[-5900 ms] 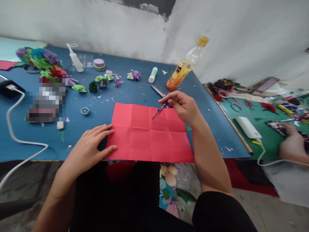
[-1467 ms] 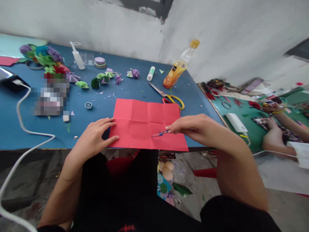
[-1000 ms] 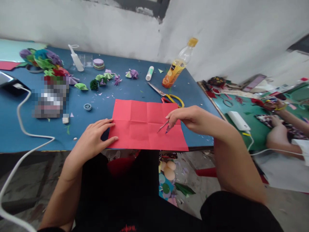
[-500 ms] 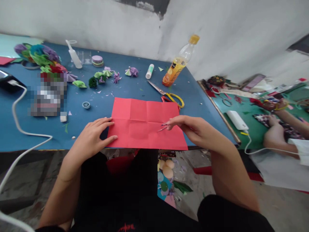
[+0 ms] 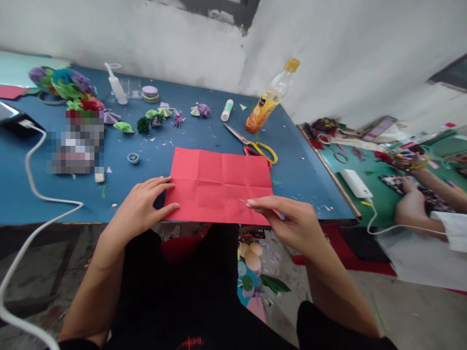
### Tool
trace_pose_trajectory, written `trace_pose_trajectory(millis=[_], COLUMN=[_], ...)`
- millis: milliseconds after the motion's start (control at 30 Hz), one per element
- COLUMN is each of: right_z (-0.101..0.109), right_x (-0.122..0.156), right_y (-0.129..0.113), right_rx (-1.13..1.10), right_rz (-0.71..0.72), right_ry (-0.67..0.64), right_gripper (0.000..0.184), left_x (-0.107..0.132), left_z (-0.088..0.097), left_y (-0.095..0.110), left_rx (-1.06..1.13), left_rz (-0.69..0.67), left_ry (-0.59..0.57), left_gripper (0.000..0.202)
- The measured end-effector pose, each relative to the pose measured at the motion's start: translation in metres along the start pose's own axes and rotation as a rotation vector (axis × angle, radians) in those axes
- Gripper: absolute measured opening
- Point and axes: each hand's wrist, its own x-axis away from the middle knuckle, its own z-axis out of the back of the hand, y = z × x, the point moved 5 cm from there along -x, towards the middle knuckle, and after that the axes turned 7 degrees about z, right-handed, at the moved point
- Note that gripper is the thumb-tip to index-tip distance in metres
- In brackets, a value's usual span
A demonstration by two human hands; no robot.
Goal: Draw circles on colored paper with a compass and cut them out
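Observation:
A sheet of red paper (image 5: 204, 194) with fold creases in a grid lies at the table's front edge. My left hand (image 5: 144, 206) rests on its left edge, fingers apart and thumb on the paper. My right hand (image 5: 284, 216) is over the lower right part of the sheet. Between its fingertips is a thin pointed stick (image 5: 242, 201), its tip towards the paper; its exact kind is too small to tell. Just behind the sheet lie scissors (image 5: 266, 151) with yellow and red handles, partly open.
An orange drink bottle (image 5: 268, 104) and a glue stick (image 5: 226, 110) are at the back. Paper flowers (image 5: 156, 116) and scraps spread leftward, near a white cable (image 5: 31, 170). At right, another person's arm (image 5: 416, 209) is over a green table (image 5: 386, 194) with a white power bank (image 5: 355, 183).
My right hand has come down and slightly nearer the front edge, with the thin stick still in its fingers. My left hand stays on the paper. The view has shifted slightly.

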Motion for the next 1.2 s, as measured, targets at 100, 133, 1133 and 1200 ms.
trace_pose_trajectory(millis=[100,133,1133,1200], right_z=[-0.002,-0.002,0.056,0.055], right_x=[-0.01,-0.014,-0.053,-0.054], right_y=[0.009,0.014,0.121,0.122], right_rx=[-0.03,-0.042,0.116,0.104], right_rz=[-0.074,-0.11,-0.299,-0.301], right_ry=[0.091,0.123,0.454,0.446], right_gripper=[0.02,0.017,0.011,0.01], left_x=[0.0,0.0,0.001,0.001], left_z=[0.0,0.0,0.0,-0.001], left_y=[0.0,0.001,0.001,0.0], left_rx=[0.001,0.0,-0.001,-0.001], left_rz=[-0.001,-0.001,0.0,0.004], left_ry=[-0.001,-0.001,-0.008,-0.007], left_gripper=[0.052,0.052,0.055,0.055])
